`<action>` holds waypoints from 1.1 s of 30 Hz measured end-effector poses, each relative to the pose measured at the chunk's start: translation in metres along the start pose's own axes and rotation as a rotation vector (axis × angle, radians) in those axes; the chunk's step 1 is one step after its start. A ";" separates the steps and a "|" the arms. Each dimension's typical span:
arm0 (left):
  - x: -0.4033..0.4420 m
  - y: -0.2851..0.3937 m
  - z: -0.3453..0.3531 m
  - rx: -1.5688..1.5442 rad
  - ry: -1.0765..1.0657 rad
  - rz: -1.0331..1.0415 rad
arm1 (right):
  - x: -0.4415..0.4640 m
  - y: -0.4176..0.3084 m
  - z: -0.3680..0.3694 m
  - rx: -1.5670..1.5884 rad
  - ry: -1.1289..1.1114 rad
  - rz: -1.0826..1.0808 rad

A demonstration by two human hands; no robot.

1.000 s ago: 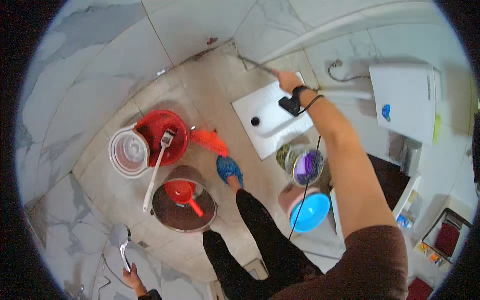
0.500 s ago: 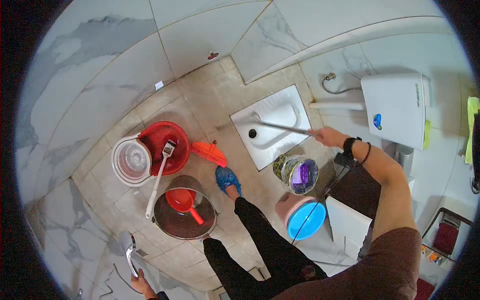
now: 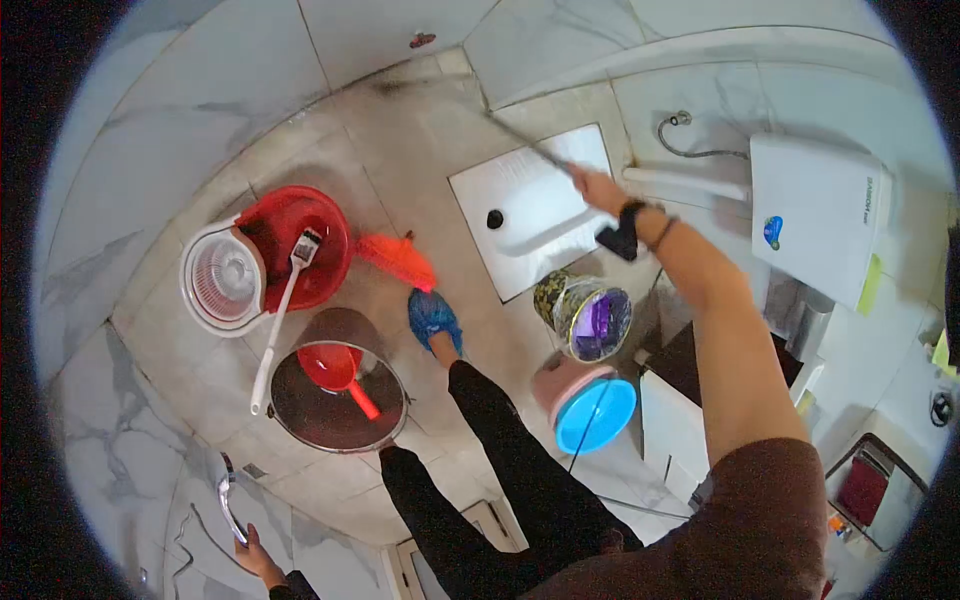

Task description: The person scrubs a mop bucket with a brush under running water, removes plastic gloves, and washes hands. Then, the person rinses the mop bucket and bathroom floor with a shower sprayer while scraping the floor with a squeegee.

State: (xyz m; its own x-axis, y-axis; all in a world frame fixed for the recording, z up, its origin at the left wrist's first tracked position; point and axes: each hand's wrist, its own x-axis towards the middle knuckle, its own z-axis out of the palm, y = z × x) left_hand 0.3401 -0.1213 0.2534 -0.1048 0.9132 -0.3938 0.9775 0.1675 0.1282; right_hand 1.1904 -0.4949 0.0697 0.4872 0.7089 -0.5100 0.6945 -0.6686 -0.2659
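In my right hand is a long grey handle, gripped near its end. The handle reaches left past the squat toilet toward the wall corner, where its far end smears with motion, so its head is hard to make out. At the lower left, my left hand is wrapped round the silver shower head. A grey hose hangs near it against the marbled wall.
A red basin holds a white long-handled brush, beside a white strainer basket. A dark bucket contains a red dipper. An orange dustpan-like piece, patterned bin, blue basin and cistern stand around.
My right hand has swung up and left, taking the handle's far end from the toilet pan to the floor by the wall corner. The shower head has shifted slightly down-left and turned.
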 end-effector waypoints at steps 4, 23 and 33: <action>-0.009 0.028 -0.002 0.031 -0.023 -0.062 | -0.130 0.007 0.013 0.005 -0.215 0.134; -0.026 0.012 -0.002 -0.122 0.006 -0.144 | 0.105 -0.227 0.017 0.051 -0.010 -0.299; -0.038 -0.019 -0.003 -0.220 0.099 -0.099 | -0.149 -0.124 0.030 -0.058 -0.207 -0.159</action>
State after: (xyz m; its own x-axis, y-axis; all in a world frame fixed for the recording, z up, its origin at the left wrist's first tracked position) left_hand 0.3248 -0.1577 0.2688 -0.2262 0.9184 -0.3248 0.8993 0.3250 0.2928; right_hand 1.0159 -0.5248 0.1536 0.2546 0.7390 -0.6237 0.7858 -0.5340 -0.3120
